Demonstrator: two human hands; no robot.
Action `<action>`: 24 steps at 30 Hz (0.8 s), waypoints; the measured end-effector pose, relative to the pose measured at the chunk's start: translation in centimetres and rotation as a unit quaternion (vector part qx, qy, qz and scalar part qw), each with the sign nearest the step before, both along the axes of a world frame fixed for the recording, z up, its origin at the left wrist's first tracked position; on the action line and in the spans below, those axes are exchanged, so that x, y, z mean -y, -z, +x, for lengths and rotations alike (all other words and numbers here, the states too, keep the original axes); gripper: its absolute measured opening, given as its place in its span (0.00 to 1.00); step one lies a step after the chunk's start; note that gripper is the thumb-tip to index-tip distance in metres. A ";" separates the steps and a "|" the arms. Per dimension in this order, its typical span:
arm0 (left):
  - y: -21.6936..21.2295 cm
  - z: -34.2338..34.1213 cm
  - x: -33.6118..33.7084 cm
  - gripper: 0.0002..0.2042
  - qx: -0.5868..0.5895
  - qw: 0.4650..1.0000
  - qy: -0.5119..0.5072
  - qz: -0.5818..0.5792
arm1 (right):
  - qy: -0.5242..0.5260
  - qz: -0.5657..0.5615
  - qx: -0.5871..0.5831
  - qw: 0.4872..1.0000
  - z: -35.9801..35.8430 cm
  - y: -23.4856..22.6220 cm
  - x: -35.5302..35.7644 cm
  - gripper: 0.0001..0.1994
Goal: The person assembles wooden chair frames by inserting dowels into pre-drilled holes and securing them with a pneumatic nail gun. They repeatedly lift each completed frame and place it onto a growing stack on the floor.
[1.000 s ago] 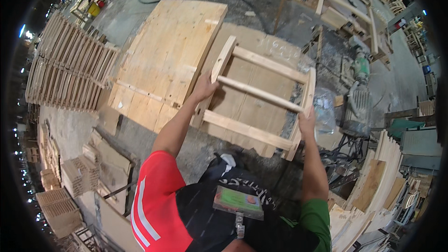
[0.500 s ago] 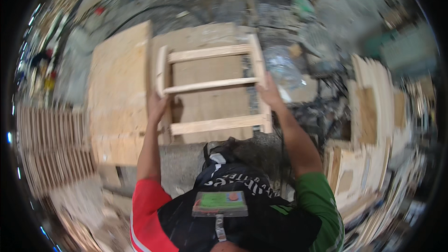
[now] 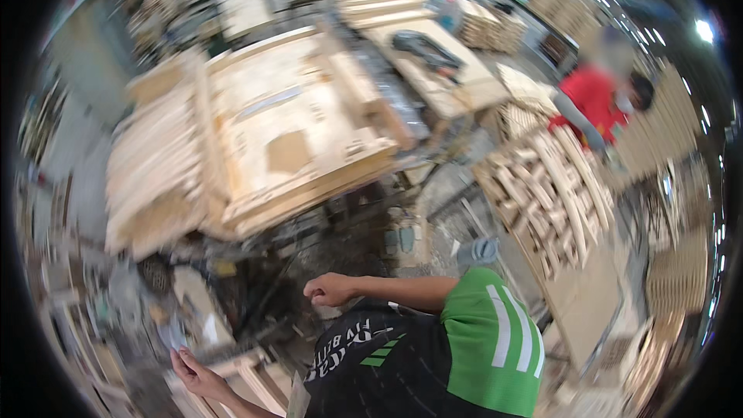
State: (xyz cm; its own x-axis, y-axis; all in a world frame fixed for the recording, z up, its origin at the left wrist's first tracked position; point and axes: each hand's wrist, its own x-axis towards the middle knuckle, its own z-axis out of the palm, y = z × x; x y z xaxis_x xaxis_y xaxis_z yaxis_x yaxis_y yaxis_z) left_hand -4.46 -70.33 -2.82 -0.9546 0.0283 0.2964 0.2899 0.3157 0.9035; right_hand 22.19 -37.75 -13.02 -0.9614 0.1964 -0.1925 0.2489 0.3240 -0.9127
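My left hand (image 3: 200,376) is at the lower left, its fingers stretched out and open. Just beside and below it stands a light wooden frame (image 3: 257,381), cut off by the lower edge of the head view. Whether the hand touches that frame I cannot tell. In front of my body my right hand (image 3: 331,289) is curled into a loose fist, and nothing shows in it. Beyond both hands, a wide wooden workbench (image 3: 309,120) with raised edges carries flat board scraps. Leaning against its left side is a row of wooden slats (image 3: 159,162).
A black-and-orange power tool (image 3: 427,53) lies on a board behind the bench. To the right, a table holds a pile of short wooden pieces (image 3: 542,193). A co-worker in a red shirt (image 3: 590,97) is beyond it. Slippers (image 3: 477,251) and debris lie on the floor.
My body and view have turned to the right. Both hands have let go of the wooden frame they gripped, which now sits at the lower left. My right hand has closed into a fist.
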 end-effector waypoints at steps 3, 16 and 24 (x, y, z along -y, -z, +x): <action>-1.4 2.2 -13.8 0.19 0.031 0.982 0.184 -0.002 | 0.189 0.011 -0.002 0.982 10.1 -1.3 -6.8 0.17; -4.7 25.7 -46.4 0.12 0.094 0.807 0.579 -0.071 | 0.616 0.363 0.457 0.529 61.4 -15.8 -22.6 0.37; -3.4 30.1 -50.1 0.13 0.031 0.718 0.681 -0.138 | 0.585 0.317 0.410 0.624 61.6 -16.6 -23.9 0.35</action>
